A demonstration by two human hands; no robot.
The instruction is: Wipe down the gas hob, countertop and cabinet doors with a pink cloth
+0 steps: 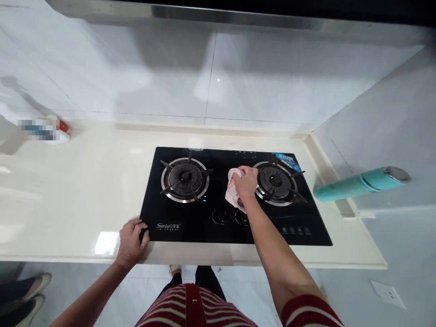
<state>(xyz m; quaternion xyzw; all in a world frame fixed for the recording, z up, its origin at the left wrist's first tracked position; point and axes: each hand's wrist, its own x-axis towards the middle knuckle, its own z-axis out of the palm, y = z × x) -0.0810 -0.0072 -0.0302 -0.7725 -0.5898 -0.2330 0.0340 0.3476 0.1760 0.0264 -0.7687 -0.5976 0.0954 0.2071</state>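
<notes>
A black glass gas cooktop [218, 231] with two burners is set into the pale counter. My right hand [247, 181] is closed on a crumpled pale pink cloth [233, 193], which lies against the glass between the burners, just behind the control knobs [221, 216]. The right burner [275, 179] sits right beside that hand. Over at the cooktop's front left corner rests my left hand [132, 240], its bent fingers touching the edge, thumb and fingers apart, holding nothing. The left burner [185, 177] lies between my two hands, farther back. Part of the cloth is hidden by my fingers.
A turquoise cylinder with a silver cap [361, 184] stands at the right by the wall. At the far left is a white bottle with a red part [63, 131], partly blurred. A range hood edge [218, 16] spans the top. Another person's shoes [36, 290] show at lower left.
</notes>
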